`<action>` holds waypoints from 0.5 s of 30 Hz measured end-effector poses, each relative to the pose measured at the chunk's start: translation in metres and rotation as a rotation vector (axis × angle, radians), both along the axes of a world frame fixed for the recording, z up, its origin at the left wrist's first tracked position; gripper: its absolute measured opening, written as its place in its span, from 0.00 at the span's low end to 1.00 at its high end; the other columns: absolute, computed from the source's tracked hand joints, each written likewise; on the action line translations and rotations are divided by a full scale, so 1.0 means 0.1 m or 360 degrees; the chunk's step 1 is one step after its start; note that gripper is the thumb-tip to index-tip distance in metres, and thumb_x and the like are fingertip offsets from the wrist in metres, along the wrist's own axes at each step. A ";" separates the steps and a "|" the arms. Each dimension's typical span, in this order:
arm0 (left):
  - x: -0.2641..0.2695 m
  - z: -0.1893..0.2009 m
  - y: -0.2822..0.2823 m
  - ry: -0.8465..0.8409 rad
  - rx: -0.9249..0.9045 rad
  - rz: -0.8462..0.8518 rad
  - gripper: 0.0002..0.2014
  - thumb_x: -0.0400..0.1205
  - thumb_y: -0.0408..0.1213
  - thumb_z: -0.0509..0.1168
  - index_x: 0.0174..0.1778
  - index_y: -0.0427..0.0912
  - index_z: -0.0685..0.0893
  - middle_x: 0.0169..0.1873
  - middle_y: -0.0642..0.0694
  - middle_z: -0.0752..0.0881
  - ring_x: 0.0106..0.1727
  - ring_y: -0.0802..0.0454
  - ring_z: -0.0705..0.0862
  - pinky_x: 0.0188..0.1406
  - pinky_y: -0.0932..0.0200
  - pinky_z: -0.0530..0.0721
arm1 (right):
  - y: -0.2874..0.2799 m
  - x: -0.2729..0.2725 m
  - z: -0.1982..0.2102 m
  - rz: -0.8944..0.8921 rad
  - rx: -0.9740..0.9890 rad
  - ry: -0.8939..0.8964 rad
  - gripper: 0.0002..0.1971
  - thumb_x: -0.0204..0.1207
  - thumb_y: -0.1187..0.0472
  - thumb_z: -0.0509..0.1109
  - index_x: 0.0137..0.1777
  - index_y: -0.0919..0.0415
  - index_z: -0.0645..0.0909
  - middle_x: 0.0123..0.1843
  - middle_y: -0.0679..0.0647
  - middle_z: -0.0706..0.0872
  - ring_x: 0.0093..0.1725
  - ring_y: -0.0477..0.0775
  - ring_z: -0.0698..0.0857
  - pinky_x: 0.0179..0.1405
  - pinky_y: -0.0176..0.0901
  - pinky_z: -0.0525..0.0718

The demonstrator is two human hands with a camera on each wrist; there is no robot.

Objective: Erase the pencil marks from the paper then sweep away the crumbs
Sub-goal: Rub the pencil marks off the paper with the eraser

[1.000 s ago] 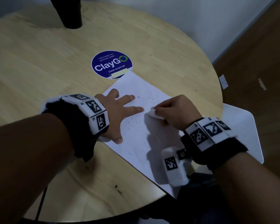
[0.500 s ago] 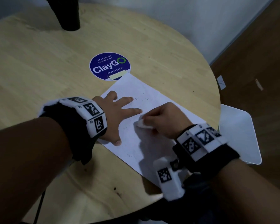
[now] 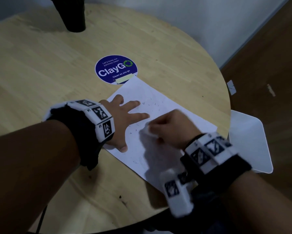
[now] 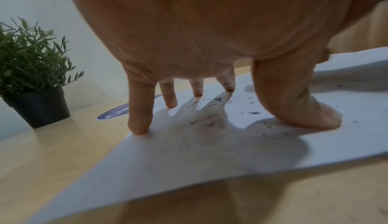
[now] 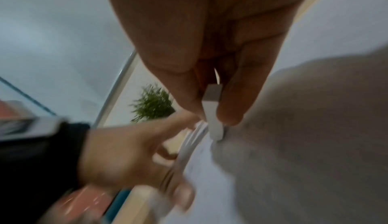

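Paper [image 3: 158, 105] pinned by left hand [image 3: 125, 119]; right hand [image 3: 170, 127] pinches eraser [image 3: 147, 131].

head: high, looks down at table [image 3: 40, 65] | wrists: close, low, along fingers | all share paper [image 3: 158, 102], plant [image 4: 31, 58]; sticker [image 3: 115, 69] in two

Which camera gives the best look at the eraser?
The right wrist view: the white eraser fills the pinch of the right hand. The head view shows it small and blurred; the left wrist view misses it.
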State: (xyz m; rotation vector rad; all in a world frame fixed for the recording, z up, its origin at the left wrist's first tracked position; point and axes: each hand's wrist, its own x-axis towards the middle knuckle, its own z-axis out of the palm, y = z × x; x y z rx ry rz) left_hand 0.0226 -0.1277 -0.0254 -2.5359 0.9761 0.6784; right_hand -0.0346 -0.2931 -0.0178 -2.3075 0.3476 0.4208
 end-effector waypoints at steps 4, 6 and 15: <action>-0.02 0.00 0.00 0.0006 0.0011 -0.0001 0.53 0.71 0.63 0.70 0.78 0.73 0.34 0.82 0.60 0.34 0.82 0.44 0.46 0.62 0.50 0.72 | -0.02 0.05 0.00 -0.0076 0.0033 -0.0033 0.07 0.73 0.60 0.71 0.42 0.58 0.91 0.27 0.54 0.88 0.22 0.41 0.82 0.31 0.32 0.82; -0.01 0.00 0.00 0.0008 0.0010 0.0010 0.53 0.71 0.63 0.70 0.78 0.73 0.34 0.82 0.60 0.34 0.82 0.44 0.46 0.61 0.50 0.72 | -0.11 0.13 0.05 -0.0218 0.0012 -0.0055 0.08 0.74 0.60 0.70 0.42 0.55 0.92 0.22 0.50 0.85 0.18 0.38 0.79 0.22 0.26 0.75; -0.02 0.00 0.00 0.0014 0.0023 0.0022 0.53 0.72 0.63 0.69 0.78 0.73 0.33 0.82 0.61 0.33 0.82 0.44 0.45 0.60 0.51 0.72 | -0.18 0.08 0.06 -0.0244 -0.0022 -0.0034 0.07 0.72 0.60 0.72 0.39 0.55 0.92 0.23 0.51 0.87 0.21 0.40 0.81 0.27 0.28 0.79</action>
